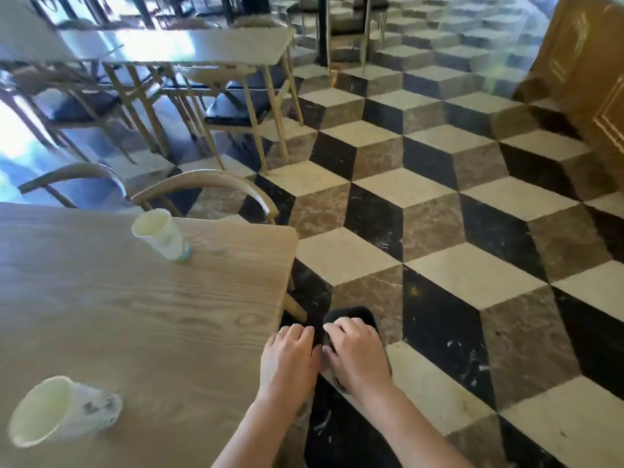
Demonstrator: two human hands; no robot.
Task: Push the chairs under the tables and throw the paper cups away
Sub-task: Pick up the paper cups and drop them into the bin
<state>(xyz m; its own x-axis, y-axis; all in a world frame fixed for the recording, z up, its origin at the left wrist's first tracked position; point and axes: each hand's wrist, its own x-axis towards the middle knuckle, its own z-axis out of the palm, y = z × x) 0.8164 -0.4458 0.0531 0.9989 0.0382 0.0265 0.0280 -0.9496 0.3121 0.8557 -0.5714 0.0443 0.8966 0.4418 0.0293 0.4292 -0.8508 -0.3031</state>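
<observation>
- We see a pale wood-grain tabletop [141, 325] beside a floor [439, 231] tiled in cube-pattern marble.
- Our left hand [290, 359] and right hand [354, 359] sit side by side off the tabletop's near corner, fingers [337, 327] curled on a dark, unclear object.
- Near paper cup [60, 410] lies tipped, well left of the hands.
- Far paper cup [165, 236] is also tipped.
- Curved-back wooden chairs [209, 187] stand behind.

Two bare hands held low, side by side

The left hand [291, 354] and right hand [354, 352] reach forward on bare forearms, backs up, nearly touching at the thumbs. Both sets of fingers curl downward at the knuckles. Whether they grip anything beneath cannot be told; the fingertips are hidden.
</observation>
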